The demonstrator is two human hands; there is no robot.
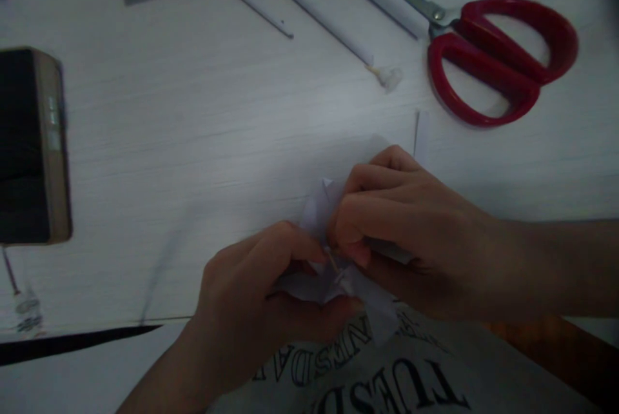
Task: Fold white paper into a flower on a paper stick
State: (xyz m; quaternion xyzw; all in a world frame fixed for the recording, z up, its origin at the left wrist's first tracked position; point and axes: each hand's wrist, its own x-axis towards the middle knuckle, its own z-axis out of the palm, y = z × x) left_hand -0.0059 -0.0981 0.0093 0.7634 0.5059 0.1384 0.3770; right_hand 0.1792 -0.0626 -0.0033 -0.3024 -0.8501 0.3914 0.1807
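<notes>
A folded white paper piece with pointed blades, like a pinwheel, is held over the table's front edge. My left hand grips it from the left, thumb below and fingers above. Closed in a pinch, my right hand grasps the paper from the other side, its fingertips close to the centre. Between the two hands a thin pale stick shows at the middle of the paper, with a small whitish bit at its lower end. The fingers hide much of the paper.
Red-handled scissors lie at the upper right. Rolled paper tubes lie at the top, one with a stick and clear blob at its tip. A phone is at left. A narrow paper strip lies behind my right hand.
</notes>
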